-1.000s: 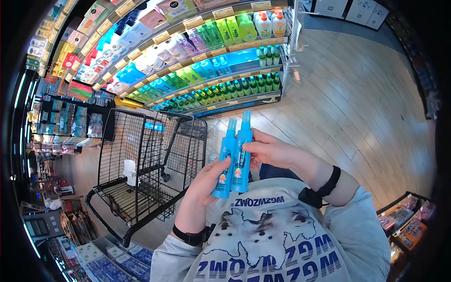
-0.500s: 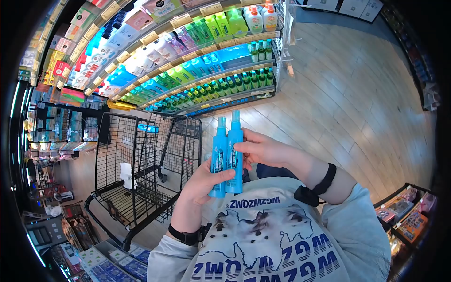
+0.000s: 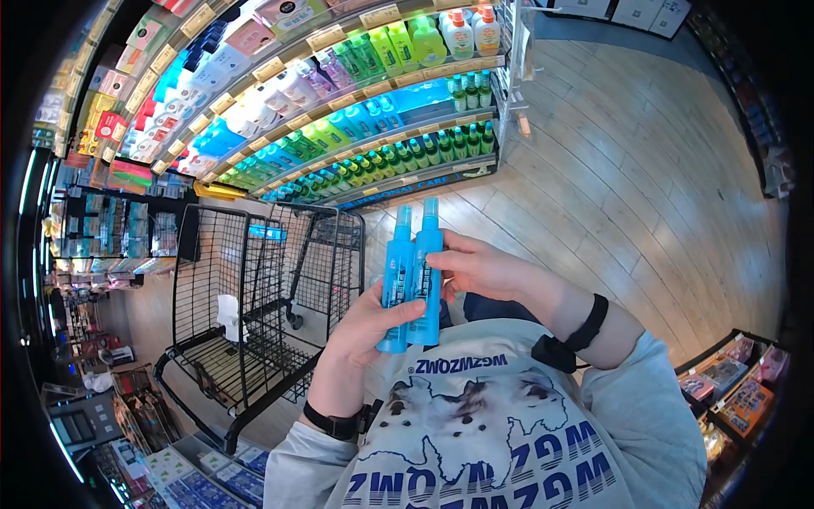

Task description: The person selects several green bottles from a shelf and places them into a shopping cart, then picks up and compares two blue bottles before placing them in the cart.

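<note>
Two slim blue spray bottles with clear blue caps stand side by side in front of my chest. My left hand (image 3: 363,327) is wrapped round the lower part of the left spray bottle (image 3: 395,276), its thumb reaching across onto the other one. Higher up, my right hand (image 3: 476,267) grips the right spray bottle (image 3: 424,287) from its right side, thumb on the front. Dark printing runs down both labels, partly covered by my fingers. The far sides of the bottles and some fingertips are hidden.
A black wire shopping cart (image 3: 246,314) stands to my left with a white paper on it. Ahead, a lit shelf (image 3: 381,174) holds rows of bottles. Wooden floor (image 3: 610,170) stretches to the right. A display bin (image 3: 729,382) of boxed goods sits at lower right.
Both bottles have tilted slightly, their caps leaning a little further right, and have risen slightly. My grip on them looks the same, and the cart has not moved.
</note>
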The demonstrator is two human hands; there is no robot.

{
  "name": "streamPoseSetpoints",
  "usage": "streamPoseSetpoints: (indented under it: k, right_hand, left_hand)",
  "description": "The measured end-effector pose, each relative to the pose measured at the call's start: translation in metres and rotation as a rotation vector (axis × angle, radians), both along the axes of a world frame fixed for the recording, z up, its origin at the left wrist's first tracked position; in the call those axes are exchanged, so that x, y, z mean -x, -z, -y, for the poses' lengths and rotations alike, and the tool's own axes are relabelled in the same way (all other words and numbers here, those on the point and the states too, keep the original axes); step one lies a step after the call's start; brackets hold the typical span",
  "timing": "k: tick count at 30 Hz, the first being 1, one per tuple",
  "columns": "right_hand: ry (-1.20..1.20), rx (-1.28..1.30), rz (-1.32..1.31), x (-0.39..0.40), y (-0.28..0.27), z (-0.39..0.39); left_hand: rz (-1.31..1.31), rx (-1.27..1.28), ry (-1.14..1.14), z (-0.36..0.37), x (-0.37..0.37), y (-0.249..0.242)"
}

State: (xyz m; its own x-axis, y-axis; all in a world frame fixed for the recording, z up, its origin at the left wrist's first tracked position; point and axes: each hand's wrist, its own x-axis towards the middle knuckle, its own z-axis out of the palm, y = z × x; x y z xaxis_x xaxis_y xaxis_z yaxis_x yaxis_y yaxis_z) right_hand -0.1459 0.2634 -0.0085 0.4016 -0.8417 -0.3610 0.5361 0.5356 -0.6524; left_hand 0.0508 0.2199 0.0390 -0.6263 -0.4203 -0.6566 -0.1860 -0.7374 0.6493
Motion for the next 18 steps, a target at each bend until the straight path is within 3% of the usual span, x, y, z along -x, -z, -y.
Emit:
streamPoseSetpoints:
  k: [18]
  right_hand:
    - [0.02, -0.054, 0.064, -0.0029, 0.0053, 0.0018]
  left_hand:
    - [-0.016, -0.033, -0.02, -0.0032, -0.0063, 0.0003]
